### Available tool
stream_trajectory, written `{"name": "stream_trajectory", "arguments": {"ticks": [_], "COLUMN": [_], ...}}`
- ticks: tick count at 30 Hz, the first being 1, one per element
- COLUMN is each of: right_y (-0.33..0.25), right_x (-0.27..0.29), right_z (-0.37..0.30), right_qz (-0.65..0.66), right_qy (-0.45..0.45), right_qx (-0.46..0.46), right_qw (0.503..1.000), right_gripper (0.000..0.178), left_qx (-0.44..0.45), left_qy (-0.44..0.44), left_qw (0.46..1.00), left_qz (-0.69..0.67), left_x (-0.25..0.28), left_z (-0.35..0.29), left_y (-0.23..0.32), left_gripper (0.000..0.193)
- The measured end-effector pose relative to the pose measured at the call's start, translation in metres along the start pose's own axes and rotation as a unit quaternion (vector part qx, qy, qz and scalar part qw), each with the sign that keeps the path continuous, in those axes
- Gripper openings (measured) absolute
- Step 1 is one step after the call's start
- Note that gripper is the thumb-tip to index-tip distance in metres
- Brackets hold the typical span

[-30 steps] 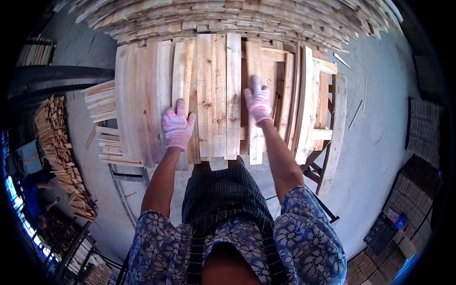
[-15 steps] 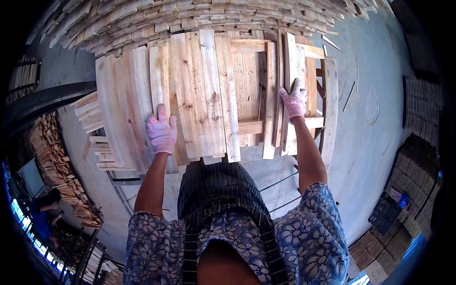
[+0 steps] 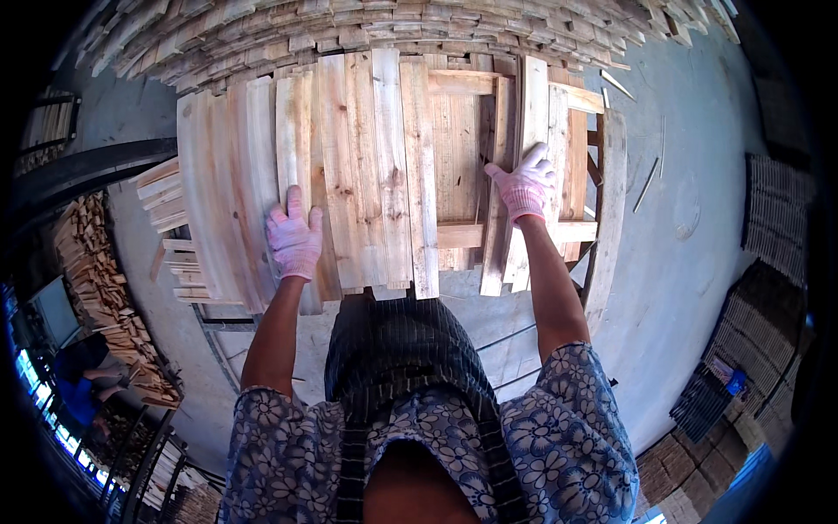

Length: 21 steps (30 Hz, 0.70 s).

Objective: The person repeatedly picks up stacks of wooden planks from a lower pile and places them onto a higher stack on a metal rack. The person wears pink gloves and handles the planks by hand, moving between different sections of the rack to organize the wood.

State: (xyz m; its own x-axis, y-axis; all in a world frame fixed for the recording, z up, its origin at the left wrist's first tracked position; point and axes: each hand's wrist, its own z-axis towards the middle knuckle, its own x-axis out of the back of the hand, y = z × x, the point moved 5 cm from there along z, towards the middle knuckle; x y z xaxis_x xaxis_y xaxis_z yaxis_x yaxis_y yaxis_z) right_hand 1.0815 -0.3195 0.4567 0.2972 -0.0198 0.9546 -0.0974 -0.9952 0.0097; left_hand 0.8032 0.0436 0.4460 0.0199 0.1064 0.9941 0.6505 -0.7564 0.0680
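Note:
Both my hands wear pinkish-white gloves. My left hand (image 3: 294, 236) lies on a row of pale wooden boards (image 3: 343, 175) set side by side, its fingers stretched out and spread. On the right, my right hand (image 3: 525, 185) rests across some narrow wooden planks (image 3: 515, 236), thumb reaching left and the other fingers spread up and right. The planks lie somewhat slanted over crosswise slats (image 3: 461, 234). Between them and the left row is a gap with more boards lower down (image 3: 452, 166). What is under my right palm is hidden.
A large stack of boards (image 3: 367, 26) rises along the far side. A wooden strip (image 3: 608, 201) edges the right end. Thin offcuts (image 3: 646, 183) lie on the grey floor (image 3: 672, 227). Wood scraps are heaped (image 3: 105, 297) at left, near a seated person (image 3: 83, 384). Dark slatted stacks (image 3: 742, 323) stand right.
My right hand has shifted left, and the narrow planks there have moved closer together with their tops leaning right. My left hand has stayed nearly in place on the boards.

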Motion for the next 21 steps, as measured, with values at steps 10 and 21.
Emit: {"name": "stream_trajectory", "arguments": {"ticks": [10,21], "right_y": [0.037,0.048], "right_x": [0.003,-0.022], "right_z": [0.036,0.018], "right_qz": [0.086,0.266], "right_qy": [-0.06,-0.148], "right_qx": [0.04,0.049], "right_qw": [0.994,0.951], "right_gripper": [0.093,0.079], "left_qx": [-0.008,-0.008], "left_qy": [0.018,0.033], "left_qw": [1.0,0.999], "left_qz": [-0.004,-0.009], "left_x": [-0.002,0.0], "left_z": [-0.006,-0.005], "left_y": [-0.004,-0.004], "left_gripper": [0.061,0.06]}}
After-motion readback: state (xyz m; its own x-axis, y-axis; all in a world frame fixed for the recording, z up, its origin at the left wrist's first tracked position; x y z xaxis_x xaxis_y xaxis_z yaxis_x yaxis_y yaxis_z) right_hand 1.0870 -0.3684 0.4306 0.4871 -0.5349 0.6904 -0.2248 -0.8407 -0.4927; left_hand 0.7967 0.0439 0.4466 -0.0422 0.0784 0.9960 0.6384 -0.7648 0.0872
